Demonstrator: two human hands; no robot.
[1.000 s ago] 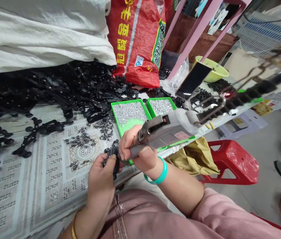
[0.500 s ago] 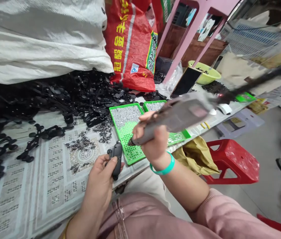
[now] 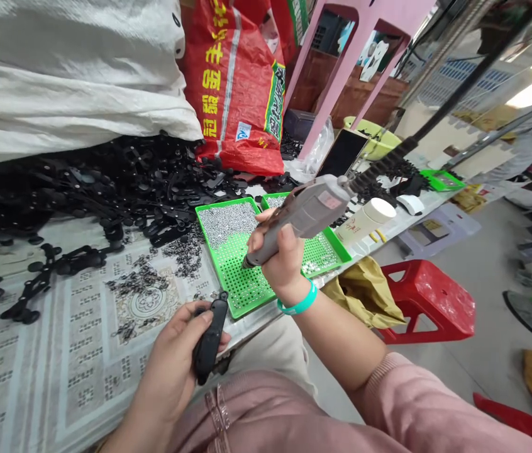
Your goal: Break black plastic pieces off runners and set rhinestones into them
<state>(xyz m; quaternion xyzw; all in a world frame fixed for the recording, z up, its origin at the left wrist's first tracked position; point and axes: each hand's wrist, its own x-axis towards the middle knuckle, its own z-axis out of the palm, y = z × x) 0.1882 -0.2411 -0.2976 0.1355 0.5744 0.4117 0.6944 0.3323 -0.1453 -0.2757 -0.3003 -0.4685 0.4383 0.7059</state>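
Observation:
My right hand (image 3: 280,255) is wrapped round a grey electric screwdriver (image 3: 310,211), with a black cable running up to the right. Its tip points down over the perforated part of a green tray (image 3: 240,251), where small silver screws sit in the holes and a heap lies at the far end. Whether the tip touches a screw I cannot tell. Between thumb and fingers, my left hand (image 3: 176,346) grips a long black plastic part (image 3: 210,340) with rounded ends, just in front of the tray's near left corner.
Black plastic parts (image 3: 82,182) are piled along the back left, below a white sack (image 3: 72,75) and a red sack (image 3: 238,94). Tiny dark pieces (image 3: 143,280) lie scattered left of the tray. A white cup (image 3: 365,220), a phone (image 3: 344,153) and a red stool (image 3: 429,296) are at the right.
The black part in my left hand has come down nearer my body and turned more upright. The screwdriver, blurred before, now shows sharply, its tip still over the tray. The view has shifted slightly.

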